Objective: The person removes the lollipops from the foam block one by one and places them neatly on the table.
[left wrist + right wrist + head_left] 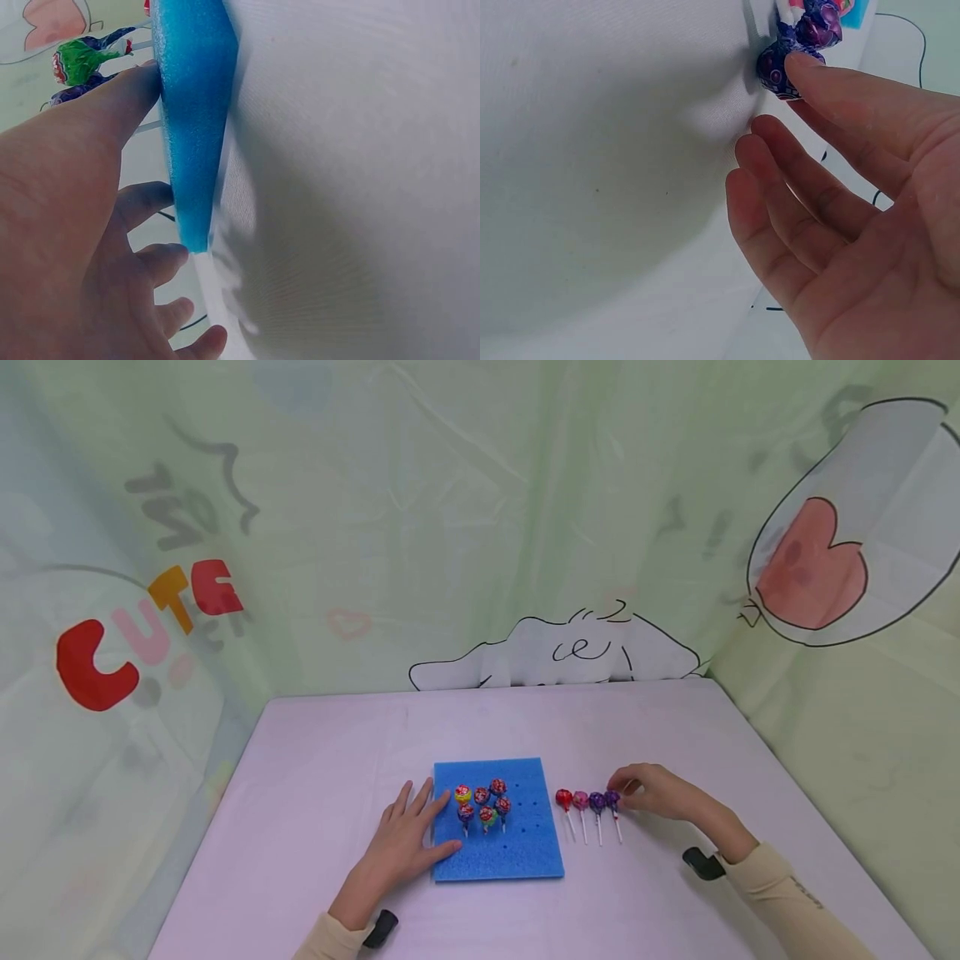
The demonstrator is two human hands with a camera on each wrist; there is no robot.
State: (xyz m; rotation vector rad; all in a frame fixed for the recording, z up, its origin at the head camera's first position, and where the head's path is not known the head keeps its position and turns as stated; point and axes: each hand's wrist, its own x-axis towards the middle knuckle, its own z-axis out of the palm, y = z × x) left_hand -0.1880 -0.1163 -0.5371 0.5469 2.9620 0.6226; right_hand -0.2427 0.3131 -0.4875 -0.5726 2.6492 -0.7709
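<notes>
My left hand (405, 843) rests with fingers spread on the left edge of a blue foam board (457, 864); in the left wrist view its thumb (135, 86) lies against the board's face. Several wrapped lollipops (487, 815) stand upright in the board, sticks down. Right of the board, a red lollipop (564, 799), a pink one (581, 800) and two purple ones lie in a row on the table. At the row's right end my right hand (660, 791) pinches the head of the last purple lollipop (772, 71) between thumb and index finger; its other fingers are loosely bent.
The board has several small holes (522, 831) in its right part. A pale pink tabletop (337, 760) spreads around it. Printed curtains (465, 510) hang behind the table and at both sides. A black wrist device (703, 863) sits at each cuff.
</notes>
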